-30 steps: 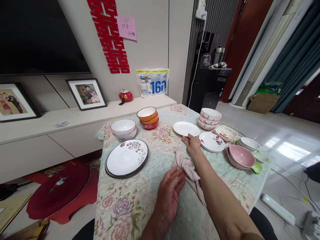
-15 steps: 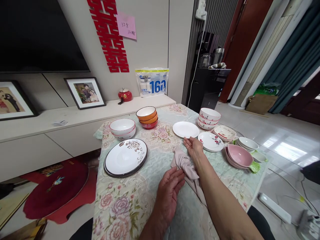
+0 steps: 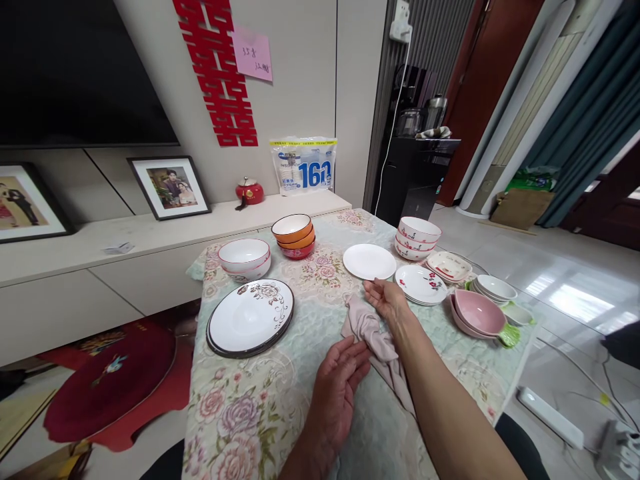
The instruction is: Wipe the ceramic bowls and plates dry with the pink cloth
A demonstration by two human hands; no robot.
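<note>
Head view: right fingers half-open beside white plate.

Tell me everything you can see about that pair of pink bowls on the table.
The pink leaf-shaped bowls look glossy, perhaps ceramic, with a green, leaf-like handle at the near right end. They sit upright, one nested in the other, on the floral tablecloth near the table's right edge. The upper one looks empty. The white bowls stand just behind; neither hand touches the pair.

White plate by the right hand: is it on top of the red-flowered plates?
No, the white plate lies on the tablecloth, beside the red-flowered plates.
</note>
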